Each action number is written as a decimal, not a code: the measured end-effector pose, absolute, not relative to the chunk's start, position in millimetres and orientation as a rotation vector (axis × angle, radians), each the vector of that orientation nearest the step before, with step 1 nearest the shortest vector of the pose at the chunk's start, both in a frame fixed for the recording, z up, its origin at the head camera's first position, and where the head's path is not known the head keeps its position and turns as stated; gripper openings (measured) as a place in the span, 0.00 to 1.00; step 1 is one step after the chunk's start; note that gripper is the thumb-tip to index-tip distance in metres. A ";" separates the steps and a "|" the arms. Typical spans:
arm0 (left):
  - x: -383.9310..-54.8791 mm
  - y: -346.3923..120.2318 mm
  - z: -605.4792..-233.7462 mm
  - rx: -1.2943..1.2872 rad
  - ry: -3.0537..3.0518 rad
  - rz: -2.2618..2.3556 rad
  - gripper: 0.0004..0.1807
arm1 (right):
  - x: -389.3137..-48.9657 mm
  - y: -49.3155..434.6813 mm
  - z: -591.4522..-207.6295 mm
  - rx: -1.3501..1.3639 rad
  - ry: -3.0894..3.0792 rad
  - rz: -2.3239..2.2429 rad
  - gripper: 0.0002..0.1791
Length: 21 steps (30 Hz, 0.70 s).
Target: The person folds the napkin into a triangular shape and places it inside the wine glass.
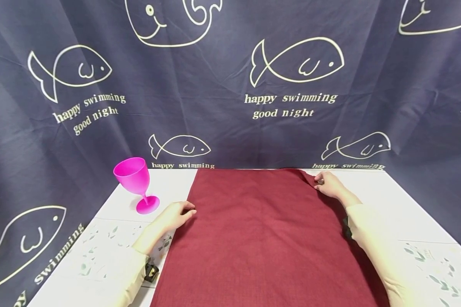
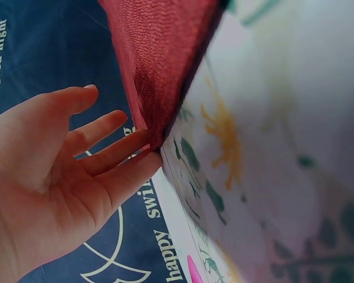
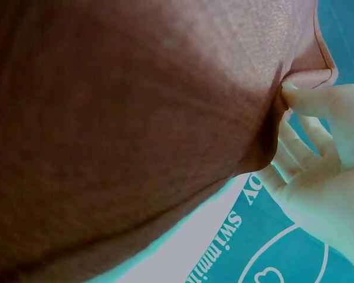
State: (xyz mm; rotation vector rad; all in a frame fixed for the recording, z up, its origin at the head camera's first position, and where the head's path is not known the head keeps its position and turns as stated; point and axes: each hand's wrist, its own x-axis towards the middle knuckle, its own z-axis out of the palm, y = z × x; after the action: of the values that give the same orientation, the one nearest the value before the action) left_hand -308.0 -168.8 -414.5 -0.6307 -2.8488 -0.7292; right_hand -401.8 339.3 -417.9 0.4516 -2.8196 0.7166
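A dark red cloth [image 1: 253,226] lies spread over the table, its far right corner slightly raised. At that corner my right hand [image 1: 329,184] pinches the cloth's edge between thumb and fingers; the right wrist view shows the thumb [image 3: 318,101] pressing on the fabric and the edge folding. My left hand [image 1: 175,215] is beside the cloth's left edge. In the left wrist view its fingers [image 2: 121,180] are loosely extended, some fingertips touching the edge from below, while the thumb stands apart from the fabric.
A bright pink goblet [image 1: 134,177] stands upright on the table's far left, beyond my left hand. The white table [image 1: 426,213] has a leaf print. Behind it hangs a dark blue curtain [image 1: 223,85] with fish drawings and lettering.
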 end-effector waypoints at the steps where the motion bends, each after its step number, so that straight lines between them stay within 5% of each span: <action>1: -308.1 -168.9 -414.4 -0.638 -2.848 -0.725 0.12 | -401.7 338.9 -418.0 0.445 -2.822 0.732 0.17; 6: -308.7 -169.3 -416.2 -0.623 -2.851 -0.729 0.13 | -401.1 338.1 -418.5 0.424 -2.852 0.721 0.32; 14: -307.0 -171.8 -419.8 -0.619 -2.853 -0.749 0.13 | -405.3 338.1 -419.2 0.456 -2.816 0.757 0.38; 21: -311.4 -170.5 -419.7 -0.633 -2.839 -0.748 0.13 | -402.8 340.8 -418.0 0.460 -2.717 0.668 0.18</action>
State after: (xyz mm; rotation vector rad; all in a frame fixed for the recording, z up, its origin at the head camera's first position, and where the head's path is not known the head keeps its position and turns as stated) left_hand -311.4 -170.5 -419.7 -0.6325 -2.8393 -0.7478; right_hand -402.8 340.8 -418.0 0.4600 -2.7172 0.6681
